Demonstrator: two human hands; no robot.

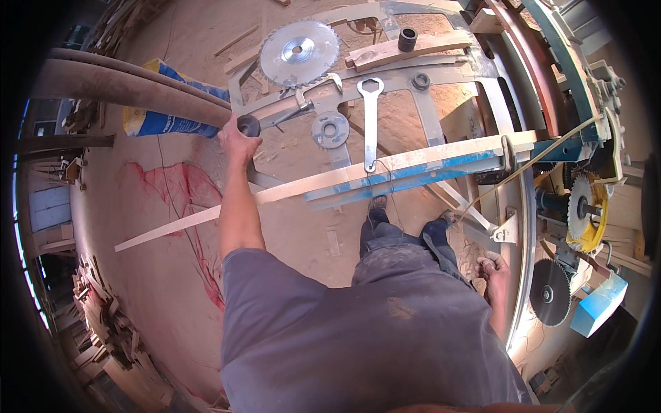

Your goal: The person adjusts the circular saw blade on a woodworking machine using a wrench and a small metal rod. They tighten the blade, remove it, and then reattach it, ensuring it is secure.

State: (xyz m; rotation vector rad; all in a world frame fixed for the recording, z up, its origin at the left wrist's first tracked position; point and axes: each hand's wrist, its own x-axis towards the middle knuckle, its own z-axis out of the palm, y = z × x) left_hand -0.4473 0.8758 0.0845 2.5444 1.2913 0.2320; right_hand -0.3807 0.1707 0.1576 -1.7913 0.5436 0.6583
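Note:
My left hand [240, 138] is closed around a dark round collar [249, 125] at the left end of a metal frame [289, 100]. Close by on the frame lie a claw hammer [304, 98], a circular saw blade [310, 62] and a flanged disc [338, 135]. A large ring spanner [371, 121] rests across to the wooden strip. Farther right sit a small black ring [421, 81] and a black sleeve [407, 40], the sleeve on a wooden board [382, 56]. Low at my right side, my right hand [494, 273] has curled fingers; what it may hold is hidden.
A long wooden strip [310, 186] on a blue metal bar [439, 168] crosses before me. To the right, a machine carries a toothed blade [579, 199] beside a yellow guard [601, 222] and a dark blade [551, 291]. Thick hoses [139, 82] and scrap wood [98, 304] lie left.

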